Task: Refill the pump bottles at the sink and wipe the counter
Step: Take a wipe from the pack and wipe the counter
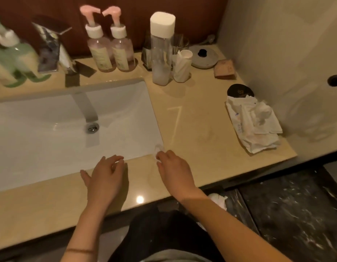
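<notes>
Two clear pump bottles with pink pumps stand against the back wall behind the white sink. A tall clear bottle with a white cap stands right of them, a little white liquid at its bottom. A green pump bottle stands at the far left. My right hand pinches a small clear piece at the sink's front right corner. My left hand hovers over the sink's front rim, thumb spread and fingers loosely bent, with nothing seen in it.
The beige counter carries a crumpled tissue pack by the right wall, a black round lid, a brown soap bar, a grey disc and a cup with tissue. The tap reaches over the basin.
</notes>
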